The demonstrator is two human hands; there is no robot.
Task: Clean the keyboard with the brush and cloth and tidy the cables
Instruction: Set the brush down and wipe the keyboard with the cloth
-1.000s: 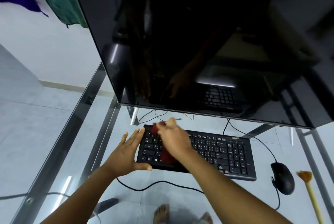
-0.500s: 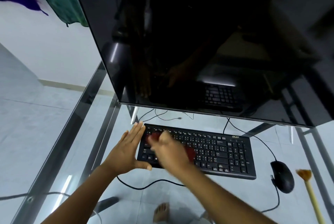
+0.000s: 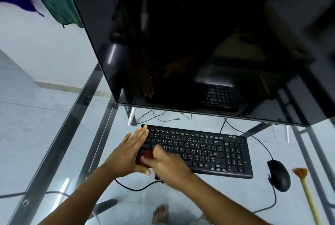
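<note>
Bare glass lies right of the keyboard (image 3: 199, 152) until the mouse (image 3: 279, 174); monitor (image 3: 199, 43) overhangs behind.

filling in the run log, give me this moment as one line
step: wiping keyboard | right hand: red cloth on left-end keys | left hand: flat, bracing left edge | brush: idle right of mouse

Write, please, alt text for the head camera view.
The right hand wipes a red cloth over the left end of a black keyboard while the flat left hand steadies it. A mouse and brush lie right, on the glass desk.
</note>
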